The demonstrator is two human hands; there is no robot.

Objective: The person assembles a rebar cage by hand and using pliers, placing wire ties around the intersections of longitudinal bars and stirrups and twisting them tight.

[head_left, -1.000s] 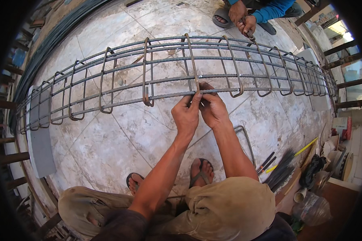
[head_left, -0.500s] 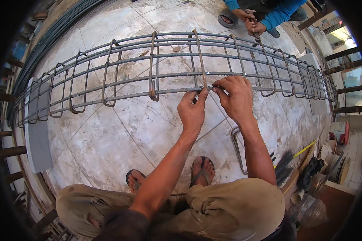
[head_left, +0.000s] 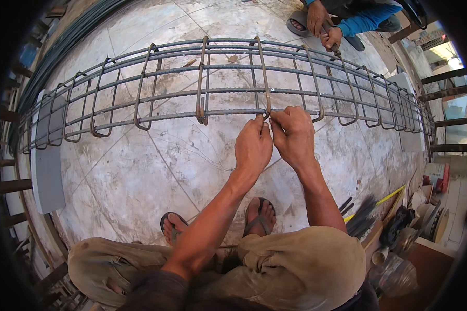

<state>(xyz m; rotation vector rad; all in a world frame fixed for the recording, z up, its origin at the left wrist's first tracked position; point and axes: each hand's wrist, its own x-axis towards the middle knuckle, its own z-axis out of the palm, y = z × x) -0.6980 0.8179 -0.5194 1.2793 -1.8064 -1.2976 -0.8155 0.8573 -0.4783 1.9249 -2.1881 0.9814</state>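
Curling left hand (head_left: 253,147) and right hand (head_left: 294,135) nearly closed at the near bar of the rebar cage (head_left: 233,111), hiding anything pinched between fingertips (head_left: 281,117). Spanning stained, pale floor tiles (head_left: 114,181) above a grey block (head_left: 46,181) leftward; having bundled rods (head_left: 80,32) upper left, clear bottle (head_left: 394,274) lower right.

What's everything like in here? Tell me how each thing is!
Steel cage: bare, stretched across
Left hand: fingers bent, at the steel cage's near bar
Right hand: fingers bent, beside the left hand
Gray slabs: flat, under the steel cage's ends
Co-worker's hands: closed around a tool
Sandals: worn
Trousers: dirty
Thin rods: bunched together
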